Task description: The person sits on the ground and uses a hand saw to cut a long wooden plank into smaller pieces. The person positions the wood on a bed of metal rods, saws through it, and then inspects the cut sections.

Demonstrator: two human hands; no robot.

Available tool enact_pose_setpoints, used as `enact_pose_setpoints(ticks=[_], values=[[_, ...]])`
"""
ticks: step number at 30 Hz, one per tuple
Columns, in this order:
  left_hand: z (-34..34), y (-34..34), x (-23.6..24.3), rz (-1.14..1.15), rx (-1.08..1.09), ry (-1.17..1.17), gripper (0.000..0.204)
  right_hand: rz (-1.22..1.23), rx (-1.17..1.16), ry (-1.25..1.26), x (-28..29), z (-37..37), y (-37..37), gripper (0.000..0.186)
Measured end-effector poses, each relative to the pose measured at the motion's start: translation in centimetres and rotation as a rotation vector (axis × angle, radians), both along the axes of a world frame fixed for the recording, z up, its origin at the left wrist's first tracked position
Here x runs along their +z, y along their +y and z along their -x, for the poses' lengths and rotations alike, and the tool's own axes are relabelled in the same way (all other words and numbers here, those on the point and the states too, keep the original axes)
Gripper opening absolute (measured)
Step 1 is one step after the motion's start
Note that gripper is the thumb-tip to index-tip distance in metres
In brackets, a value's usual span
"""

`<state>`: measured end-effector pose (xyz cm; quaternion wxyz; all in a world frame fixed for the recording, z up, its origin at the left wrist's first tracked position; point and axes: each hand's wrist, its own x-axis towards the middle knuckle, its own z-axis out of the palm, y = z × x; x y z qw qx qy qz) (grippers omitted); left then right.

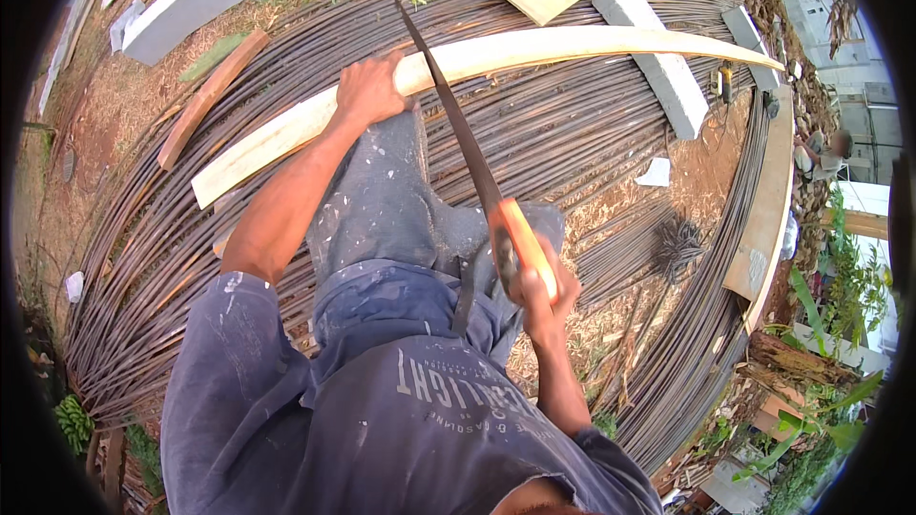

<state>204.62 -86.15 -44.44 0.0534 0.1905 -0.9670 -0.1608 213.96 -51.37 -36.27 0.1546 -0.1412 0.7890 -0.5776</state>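
A long pale wooden board (544, 46) runs across the view from left to far right. My left hand (370, 91) grips its near edge, fingers wrapped over the wood. My right hand (546, 294) is closed round the orange handle of a handsaw (460, 129). The saw's dark blade slants up and to the left, crossing over the board just right of my left hand. Whether the teeth touch the wood I cannot tell. My bent knee, in stained grey trousers, is up against the board beside my left hand.
Many long steel rods (572, 114) cover the ground beneath. A pale concrete block (658, 67) lies under the board at right; another grey block (205, 0) is far left. A brown plank (212, 98) rests at left. A coil of wire (678, 246) and a person (822, 153) are at right.
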Motion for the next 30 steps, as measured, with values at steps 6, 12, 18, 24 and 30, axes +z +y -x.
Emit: enact_pose_setpoints(ticks=[6, 12, 18, 24, 30], values=[[-0.9, 2.5, -0.3, -0.075, -0.041, -0.087, 0.074, 0.022, -0.04, 0.077, -0.6, -1.6, -0.1, 0.049], [-2.3, 2.0, -0.8, -0.113, -0.053, -0.079, 0.072, 0.197, -0.023, -0.047, -6.0, 3.9, -6.4, 0.041], [0.5, 1.4, -1.4, -0.142, -0.117, -0.083, 0.078, 0.106, -0.051, 0.102, -1.6, -6.0, 6.8, 0.048], [1.4, 0.1, -2.4, -0.089, 0.007, -0.002, 0.071, 0.16, -0.045, -0.011, -4.3, 2.7, 1.5, 0.045], [0.7, -2.2, -4.8, -0.139, -0.055, 0.075, 0.08, 0.168, 0.059, 0.113, -0.2, -1.5, 1.9, 0.042]])
